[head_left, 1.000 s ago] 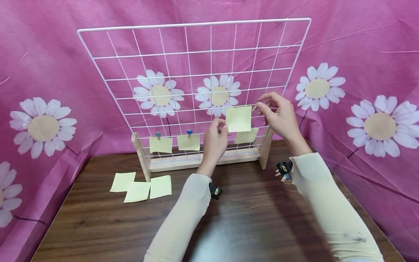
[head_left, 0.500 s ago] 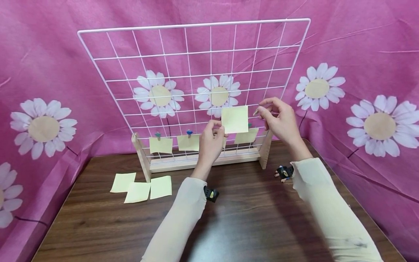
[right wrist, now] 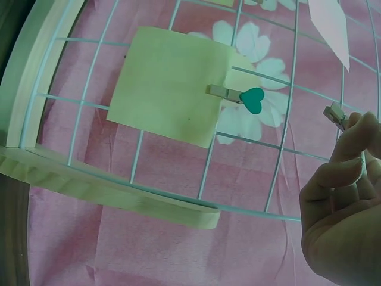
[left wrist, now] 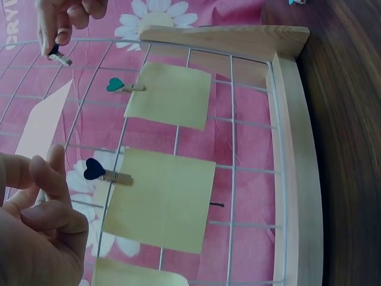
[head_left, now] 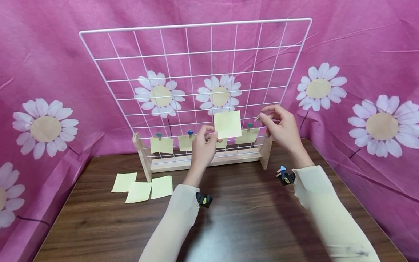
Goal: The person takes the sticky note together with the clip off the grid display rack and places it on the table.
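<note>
My left hand point(head_left: 204, 145) pinches a pale yellow sticky note point(head_left: 228, 123) by its lower left corner, in front of the white wire grid point(head_left: 199, 76). To the right of it, my right hand point(head_left: 281, 127) holds a small wooden clothespin point(right wrist: 336, 115) between thumb and fingers, its tip pointing towards the note but apart from it. Several more notes hang along the grid's lower rows. One with a green heart clothespin point(right wrist: 252, 100) is in the right wrist view; another with a dark blue heart clothespin point(left wrist: 93, 169) shows in the left wrist view.
Three loose sticky notes point(head_left: 138, 192) lie on the dark wooden table point(head_left: 248, 218) at the left. Heart clothespins point(head_left: 283, 169) lie by my right wrist, partly hidden by the wrist camera point(head_left: 286, 179). Wooden feet point(head_left: 266, 153) hold the grid before a pink flowered cloth point(head_left: 343, 36).
My left hand has moved left and down with the sticky note, uncovering the green heart clothespin behind it. My right hand has dropped slightly, still pinching its clothespin.
</note>
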`<state>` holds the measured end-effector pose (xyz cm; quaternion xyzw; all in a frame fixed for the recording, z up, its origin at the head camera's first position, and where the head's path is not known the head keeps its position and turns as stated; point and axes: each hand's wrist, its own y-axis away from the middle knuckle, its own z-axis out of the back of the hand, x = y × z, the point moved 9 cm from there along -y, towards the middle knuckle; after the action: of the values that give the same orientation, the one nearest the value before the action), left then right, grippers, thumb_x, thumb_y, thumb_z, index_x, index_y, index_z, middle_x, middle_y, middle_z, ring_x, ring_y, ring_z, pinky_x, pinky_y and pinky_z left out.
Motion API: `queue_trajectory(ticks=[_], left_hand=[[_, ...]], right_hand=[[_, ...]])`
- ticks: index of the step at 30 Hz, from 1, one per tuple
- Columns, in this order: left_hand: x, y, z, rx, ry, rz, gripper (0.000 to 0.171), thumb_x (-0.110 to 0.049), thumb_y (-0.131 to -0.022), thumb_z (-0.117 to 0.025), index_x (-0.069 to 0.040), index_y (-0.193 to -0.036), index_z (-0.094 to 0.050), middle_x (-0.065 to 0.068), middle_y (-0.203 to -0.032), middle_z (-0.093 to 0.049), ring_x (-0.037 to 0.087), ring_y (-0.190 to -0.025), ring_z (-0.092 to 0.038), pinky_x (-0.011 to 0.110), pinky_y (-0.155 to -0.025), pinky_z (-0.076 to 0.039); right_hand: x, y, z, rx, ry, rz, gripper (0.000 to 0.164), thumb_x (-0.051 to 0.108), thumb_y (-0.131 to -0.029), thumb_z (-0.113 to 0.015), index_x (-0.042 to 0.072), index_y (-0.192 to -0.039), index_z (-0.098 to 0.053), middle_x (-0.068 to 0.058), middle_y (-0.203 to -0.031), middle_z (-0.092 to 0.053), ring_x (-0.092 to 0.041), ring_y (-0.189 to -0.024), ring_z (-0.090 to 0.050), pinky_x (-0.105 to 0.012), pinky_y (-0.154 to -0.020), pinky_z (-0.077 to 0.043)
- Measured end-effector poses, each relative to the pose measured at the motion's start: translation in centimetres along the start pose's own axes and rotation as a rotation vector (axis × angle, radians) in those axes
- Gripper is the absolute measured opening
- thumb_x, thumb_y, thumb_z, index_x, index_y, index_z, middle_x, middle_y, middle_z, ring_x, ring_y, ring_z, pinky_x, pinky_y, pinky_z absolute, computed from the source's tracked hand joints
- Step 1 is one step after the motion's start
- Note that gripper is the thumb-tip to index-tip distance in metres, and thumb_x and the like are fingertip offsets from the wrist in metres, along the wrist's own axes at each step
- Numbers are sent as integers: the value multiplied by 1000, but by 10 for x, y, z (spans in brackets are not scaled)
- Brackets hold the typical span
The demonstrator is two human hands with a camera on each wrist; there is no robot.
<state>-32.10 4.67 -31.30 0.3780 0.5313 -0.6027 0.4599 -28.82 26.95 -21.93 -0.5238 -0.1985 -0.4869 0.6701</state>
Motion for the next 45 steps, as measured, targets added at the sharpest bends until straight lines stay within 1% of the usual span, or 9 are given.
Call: queue_trajectory(ticks=[4,7,14,18,22,28,34,40,45], left_hand=[[4,4,6,-4,16,15,14,-12,-101,-57,-6,-112,-62,7,-84,-75,14,-50,-55,22,-47,-44],[6,6,9,-3,21,16,14,-12,-100,-58,-5,-112,-62,9,-84,-75,14,-50,-53,21,-47,-43],[12,8,21,-20,11,9,13,-8,-99,-58,-4,-110,-62,11,-84,-74,13,-48,-53,20,-46,-41],[17,10,26,-16,5,21,14,-8,-99,-57,-3,-112,-62,13,-86,-75,10,-47,-52,20,-45,-42],[20,13,30,-16,16,25,15,-8,-100,-57,-1,-113,-62,16,-88,-74,13,-47,-53,20,-45,-43],[21,17,37,-27,29,28,14,-6,-99,-58,0,-111,-63,18,-87,-74,7,-46,-49,19,-46,-42],[29,19,45,-41,18,39,13,-7,-98,-60,-2,-109,-64,17,-87,-74,12,-48,-54,20,-46,-42],[33,23,52,-47,31,57,13,-6,-98,-60,-1,-109,-64,19,-86,-73,6,-46,-50,20,-45,-39],[37,26,58,-57,31,47,11,-4,-96,-61,1,-106,-64,22,-84,-72,5,-45,-47,19,-45,-39]], right_hand=[[-14,2,1,-1,3,-13,20,0,-99,-61,-14,-113,-60,-6,-71,-65,-10,-44,-51,-19,-44,-40],[-30,1,2,-4,2,-27,21,2,-99,-61,-12,-114,-61,-10,-73,-66,-10,-45,-51,-19,-44,-41],[-43,6,2,-7,-30,-23,20,8,-99,-64,-7,-113,-64,-1,-70,-66,-12,-45,-53,-21,-43,-43],[-47,11,2,-7,-39,-25,19,6,-99,-64,-8,-112,-63,-1,-70,-66,-14,-43,-53,-23,-42,-44],[-52,15,3,-1,-33,-39,21,7,-101,-62,-9,-114,-60,-2,-71,-66,-17,-43,-54,-24,-42,-46],[-58,21,2,20,-35,-46,20,8,-102,-60,-9,-113,-57,-1,-71,-67,-23,-45,-55,-26,-44,-48],[-68,25,4,22,-37,-56,20,6,-103,-58,-10,-114,-56,-4,-72,-68,-17,-44,-54,-25,-45,-48],[-79,30,8,26,-8,-74,18,5,-103,-55,-10,-114,-54,-16,-75,-68,-12,-43,-53,-25,-44,-47],[-85,36,10,36,-6,-83,18,3,-103,-54,-11,-114,-53,-8,-72,-68,-11,-44,-54,-25,-45,-46]])
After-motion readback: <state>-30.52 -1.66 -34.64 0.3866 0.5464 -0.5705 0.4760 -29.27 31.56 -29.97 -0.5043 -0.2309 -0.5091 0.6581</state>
